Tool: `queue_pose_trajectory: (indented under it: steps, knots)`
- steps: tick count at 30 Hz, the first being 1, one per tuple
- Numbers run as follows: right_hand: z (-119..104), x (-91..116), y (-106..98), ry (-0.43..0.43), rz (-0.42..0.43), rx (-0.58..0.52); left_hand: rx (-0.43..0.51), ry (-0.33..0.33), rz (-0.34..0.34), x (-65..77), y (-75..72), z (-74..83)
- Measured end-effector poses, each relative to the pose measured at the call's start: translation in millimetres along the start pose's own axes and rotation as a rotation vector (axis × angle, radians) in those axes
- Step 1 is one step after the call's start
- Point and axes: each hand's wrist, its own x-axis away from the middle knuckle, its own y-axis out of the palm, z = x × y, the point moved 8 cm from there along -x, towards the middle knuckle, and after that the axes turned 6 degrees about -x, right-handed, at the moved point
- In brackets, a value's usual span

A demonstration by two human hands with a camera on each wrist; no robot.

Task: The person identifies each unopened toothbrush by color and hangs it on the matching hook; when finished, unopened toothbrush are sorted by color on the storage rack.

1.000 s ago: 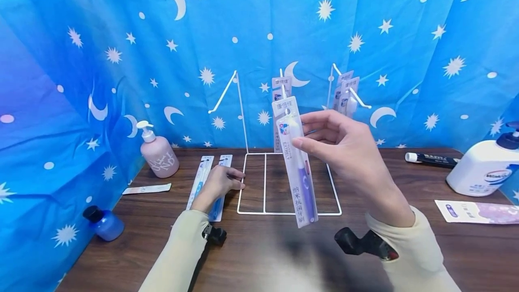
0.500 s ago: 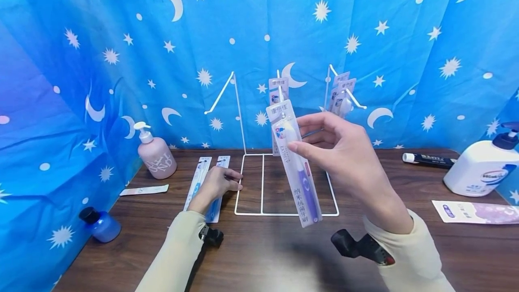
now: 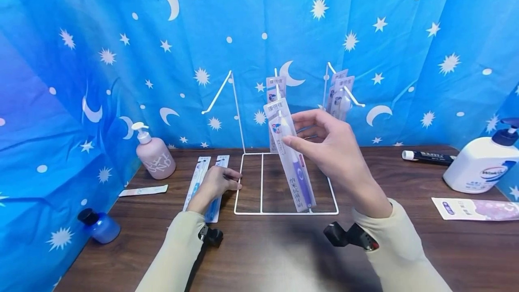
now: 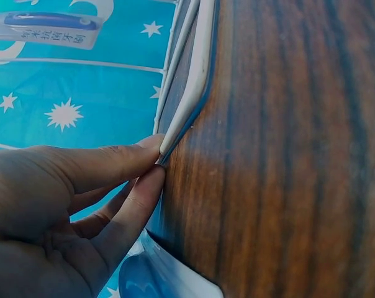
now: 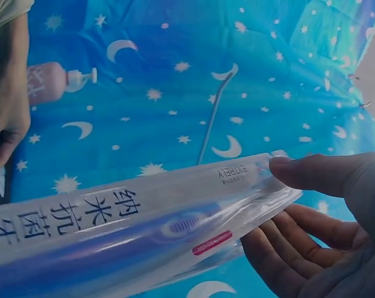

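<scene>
My right hand [image 3: 330, 145] pinches a packaged purple toothbrush [image 3: 298, 170] between thumb and fingers, below the top of its card. The pack hangs tilted, in front of the rack's middle hook [image 3: 277, 89]; its top edge overlaps that hook. In the right wrist view, the clear pack [image 5: 175, 223] runs out to the left from the thumb. With thumb and fingertip, my left hand [image 3: 215, 184] pinches the left base wire of the white wire rack [image 3: 261, 188]. The left wrist view shows the pinch at a bend in the wire [image 4: 194, 81].
Another toothbrush pack [image 3: 275, 82] hangs on the middle hook, and two packs [image 3: 339, 96] hang on the right one. Two blue toothbrush packs [image 3: 198, 177] lie beside my left hand. A pink pump bottle [image 3: 156, 159] and blue bottle [image 3: 103, 229] stand left; a white pump bottle [image 3: 478, 170] stands right.
My right hand has carried the toothbrush pack slightly farther back and left, closer to the middle hook. The left hand stays on the base wire. The head view has shifted slightly.
</scene>
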Motion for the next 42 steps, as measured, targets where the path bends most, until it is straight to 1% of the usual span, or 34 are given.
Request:
queue_pose_trajectory:
  steps: [2, 7, 13, 18, 21, 24, 26, 31, 33, 36, 42]
  knots:
    - [3, -3, 2, -0.022, 0.016, 0.010, -0.002, -0.001, 0.004, -0.1, -0.8, -0.4]
    - [11, -12, 6, -0.072, 0.056, 0.009, -0.006, 0.024, 0.019, -1.4, -1.8, 1.3]
    - [25, -20, 11, -0.060, 0.068, -0.034, 0.007, 0.024, 0.012, -0.6, -0.3, -0.2]
    - [30, -25, 14, -0.060, 0.088, -0.055, -0.007, 0.025, 0.020, 0.6, -2.4, -0.5]
    - [27, -27, 17, -0.064, 0.094, -0.090, -0.015, 0.023, 0.027, 1.0, -3.0, -1.0]
    - [18, -26, 19, -0.079, 0.111, -0.134, -0.020, 0.026, 0.024, 0.9, -2.4, -0.8]
    - [12, -25, 20, -0.085, 0.128, -0.145, -0.021, 0.021, 0.016, 0.7, -1.6, -0.9]
    - [7, -26, 19, -0.081, 0.167, -0.117, -0.028, 0.019, 0.013, -0.7, -0.8, 0.0]
    - [7, -28, 19, -0.084, 0.184, -0.115, -0.023, 0.035, 0.018, -1.4, -1.1, 1.7]
    - [9, -31, 20, -0.104, 0.205, -0.115, -0.009, 0.052, 0.022, -1.9, -1.4, 3.0]
    - [10, -35, 22, -0.128, 0.229, -0.081, -0.001, 0.053, 0.026, -1.6, -1.2, 1.3]
